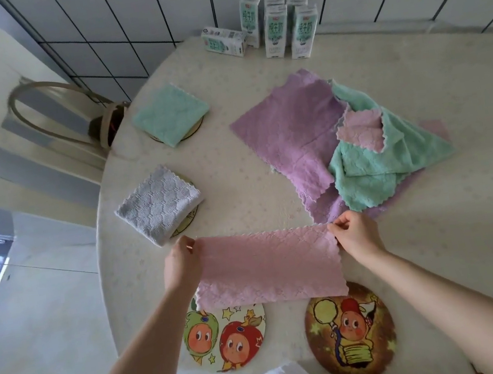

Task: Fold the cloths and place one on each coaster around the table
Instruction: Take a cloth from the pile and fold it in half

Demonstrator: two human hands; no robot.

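The left hand [180, 265] pinches one top corner of the pink cloth [268, 268], stretched above the tabletop [440, 219]; the right hand [355, 233] pinches the other. Bringing both corners together evenly should square the next fold before the apple coaster [228, 340] receives it.

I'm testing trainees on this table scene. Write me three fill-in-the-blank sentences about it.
1. Both hands, left hand and right hand, hold a fluffy ____ cloth.
2. The folded grey cloth rests on a ____.
3. ____ round cartoon coasters nearest the person are uncovered.

Missing words: pink; coaster; two
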